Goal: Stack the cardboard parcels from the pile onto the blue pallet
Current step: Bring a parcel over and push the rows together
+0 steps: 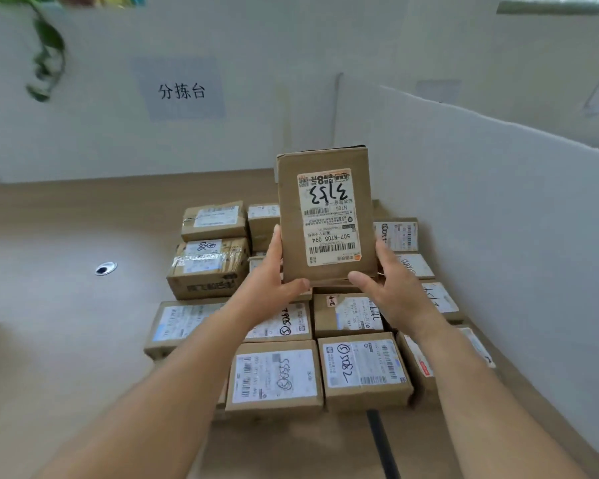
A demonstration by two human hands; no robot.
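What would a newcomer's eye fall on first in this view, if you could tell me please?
First, the cardboard parcel held upright at centre, its label facing the camera, gripped between the left hand and right hand. Below it lies the pile of labelled parcels on the table, and a printed sign hangs on the white wall behind.
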